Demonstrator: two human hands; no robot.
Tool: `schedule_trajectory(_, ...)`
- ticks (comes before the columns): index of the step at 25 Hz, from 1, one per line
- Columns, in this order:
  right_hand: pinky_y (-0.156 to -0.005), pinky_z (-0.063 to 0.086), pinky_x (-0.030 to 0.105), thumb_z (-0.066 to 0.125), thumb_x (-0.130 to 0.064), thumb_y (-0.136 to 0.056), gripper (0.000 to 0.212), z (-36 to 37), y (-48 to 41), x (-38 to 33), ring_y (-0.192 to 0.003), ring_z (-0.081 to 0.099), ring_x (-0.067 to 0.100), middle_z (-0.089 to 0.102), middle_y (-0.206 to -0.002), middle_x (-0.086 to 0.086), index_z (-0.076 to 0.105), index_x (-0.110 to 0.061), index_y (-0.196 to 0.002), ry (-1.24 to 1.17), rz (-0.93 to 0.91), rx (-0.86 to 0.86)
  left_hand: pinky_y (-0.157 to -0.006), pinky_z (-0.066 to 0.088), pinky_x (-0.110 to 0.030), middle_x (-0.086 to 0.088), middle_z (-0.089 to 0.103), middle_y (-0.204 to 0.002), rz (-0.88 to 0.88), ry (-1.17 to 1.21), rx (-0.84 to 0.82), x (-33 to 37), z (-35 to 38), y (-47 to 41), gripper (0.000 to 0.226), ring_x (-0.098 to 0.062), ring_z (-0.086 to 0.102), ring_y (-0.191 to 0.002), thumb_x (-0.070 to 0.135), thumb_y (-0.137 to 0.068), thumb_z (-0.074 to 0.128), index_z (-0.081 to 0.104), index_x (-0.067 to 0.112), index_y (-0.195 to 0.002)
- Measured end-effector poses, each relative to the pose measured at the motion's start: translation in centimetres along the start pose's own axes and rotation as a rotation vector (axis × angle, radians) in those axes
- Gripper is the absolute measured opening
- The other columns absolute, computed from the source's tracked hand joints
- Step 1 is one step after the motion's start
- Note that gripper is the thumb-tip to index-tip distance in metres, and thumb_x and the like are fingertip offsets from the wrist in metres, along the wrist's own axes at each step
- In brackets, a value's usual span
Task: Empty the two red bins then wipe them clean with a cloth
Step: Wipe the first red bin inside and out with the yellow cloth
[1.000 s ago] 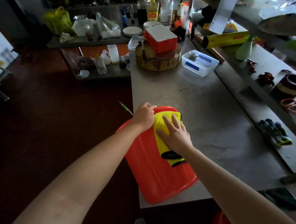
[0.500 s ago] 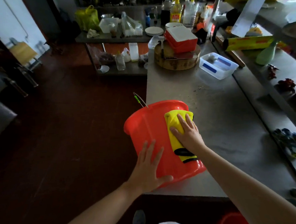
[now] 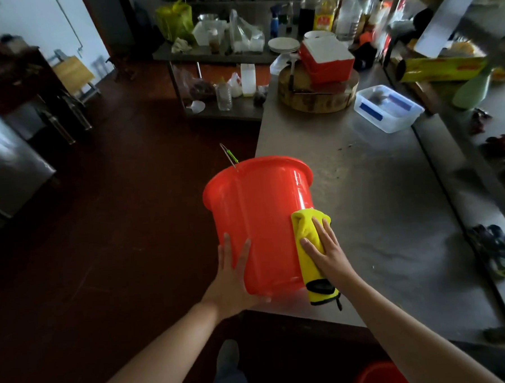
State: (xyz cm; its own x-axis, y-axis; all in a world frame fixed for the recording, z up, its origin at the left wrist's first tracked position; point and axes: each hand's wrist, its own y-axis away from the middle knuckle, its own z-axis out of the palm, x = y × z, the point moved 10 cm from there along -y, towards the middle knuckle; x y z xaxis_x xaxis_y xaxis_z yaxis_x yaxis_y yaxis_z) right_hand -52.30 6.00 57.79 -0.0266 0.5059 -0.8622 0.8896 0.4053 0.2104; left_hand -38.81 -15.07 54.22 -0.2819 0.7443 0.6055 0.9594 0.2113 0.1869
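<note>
Showing at the bottom edge, cropped: second red bin [image 3: 378, 375]. Left hand [image 3: 231, 276], fingers spread, flat against bin [image 3: 258, 220] lying on the counter [image 3: 393, 213] corner, mouth facing away, interior hidden. Right hand [image 3: 326, 252], fingers spread, presses cloth [image 3: 307, 247] onto its side. Far clutter blurred.

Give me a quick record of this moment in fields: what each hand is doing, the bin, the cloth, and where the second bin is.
bin: red bin lying on its side at the steel counter edge, mouth facing away
left hand: left hand flat against the bin's wall near its base
right hand: right hand pressing the yellow cloth on the bin's outer wall
second bin: red rim visible at the bottom of the frame, below the counter
stage: wiping outside of first bin
</note>
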Motion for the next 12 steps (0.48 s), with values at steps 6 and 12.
schedule_trajectory(6, -0.126, 0.018, 0.048, 0.056, -0.059, -0.09, 0.077, -1.1, -1.1, 2.8, -0.154, 0.013, 0.006, 0.016, -0.168, -0.009, 0.027, -0.036, -0.158, -0.168, 0.026, 0.009, -0.108, 0.027, -0.07, 0.009, -0.04, -0.156, 0.01, -0.07, 0.114, 0.4, 0.1, -0.9, 0.13, -0.039, -0.016, -0.149, 0.089, -0.055, 0.066, -0.012, 0.052, -0.152)
schedule_trajectory(12, -0.12, 0.031, 0.05, 0.059, -0.065, -0.088, 0.075, -3.7, -1.7, 2.2, -0.146, 0.036, 0.013, 0.037, -0.159, -0.01, 0.036, -0.039, -0.155, -0.276, 0.039, 0.034, -0.108, 0.033, -0.068, 0.015, -0.034, -0.158, 0.011, -0.024, 0.054, 3.9, -2.6, -2.0, 0.128, -0.036, 0.0, -0.152, 0.098, -0.047, 0.058, -0.012, 0.06, -0.147)
